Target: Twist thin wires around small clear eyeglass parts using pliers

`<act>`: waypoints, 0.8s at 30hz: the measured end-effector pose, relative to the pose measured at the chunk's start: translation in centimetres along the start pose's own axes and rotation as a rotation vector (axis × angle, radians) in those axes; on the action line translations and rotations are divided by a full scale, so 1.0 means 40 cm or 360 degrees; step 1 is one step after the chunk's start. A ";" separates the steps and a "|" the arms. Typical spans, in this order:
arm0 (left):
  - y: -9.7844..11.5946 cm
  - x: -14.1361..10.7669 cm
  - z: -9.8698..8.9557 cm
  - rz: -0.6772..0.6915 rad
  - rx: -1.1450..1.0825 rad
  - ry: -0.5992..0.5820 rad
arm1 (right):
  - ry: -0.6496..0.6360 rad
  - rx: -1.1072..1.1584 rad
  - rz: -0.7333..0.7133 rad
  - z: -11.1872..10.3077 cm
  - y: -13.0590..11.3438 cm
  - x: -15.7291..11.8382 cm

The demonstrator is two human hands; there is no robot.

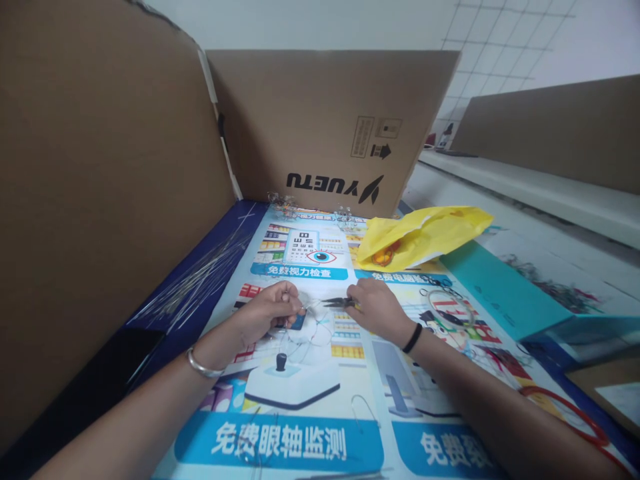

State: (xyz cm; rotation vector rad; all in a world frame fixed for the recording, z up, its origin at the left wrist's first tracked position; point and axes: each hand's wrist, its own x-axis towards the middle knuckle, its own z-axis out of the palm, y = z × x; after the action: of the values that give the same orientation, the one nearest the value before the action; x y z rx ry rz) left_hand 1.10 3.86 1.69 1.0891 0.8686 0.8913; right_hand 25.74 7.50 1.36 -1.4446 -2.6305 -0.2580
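Thin wire (320,325) bent into loops hangs from my left hand (273,310), whose fingers are pinched around part of it above the printed sheet. Opposite it, my right hand (377,307) is closed around small dark pliers (340,303). The pliers' jaws point left toward the wire; whether they touch it is too small to tell. Beneath both hands lies the printed poster sheet (295,393). A loose bent wire (361,408) rests on the sheet nearer to me.
Straight wires (195,280) lie at the left. Cardboard panels (310,120) stand behind and to the left. A yellow bag (425,233), a wire coil (453,310), a teal box (505,287) and a red ring (570,407) are on the right.
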 end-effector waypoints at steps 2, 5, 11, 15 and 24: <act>0.003 -0.003 0.007 -0.0012 -0.0012 -0.0025 | -0.0017 -0.0005 -0.0051 -0.002 -0.010 -0.004; 0.003 -0.004 0.018 -0.0049 -0.0033 -0.0065 | -0.0021 -0.0010 -0.0068 -0.004 -0.023 -0.008; 0.004 -0.003 0.029 -0.0077 -0.0070 -0.0077 | -0.0064 -0.0034 -0.0120 -0.008 -0.025 -0.007; 0.005 -0.003 0.029 -0.0098 -0.0001 -0.0061 | -0.0081 -0.0102 -0.0095 -0.014 -0.017 -0.005; 0.008 -0.006 0.043 -0.0138 0.0559 -0.0033 | 0.0274 -0.0367 -0.0230 -0.037 -0.004 -0.010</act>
State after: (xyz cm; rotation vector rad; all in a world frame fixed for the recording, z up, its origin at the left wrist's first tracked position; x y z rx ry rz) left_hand 2.52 3.13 2.45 1.3484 1.0728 0.6681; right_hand 25.88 6.77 2.73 -1.2275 -2.6341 -0.6896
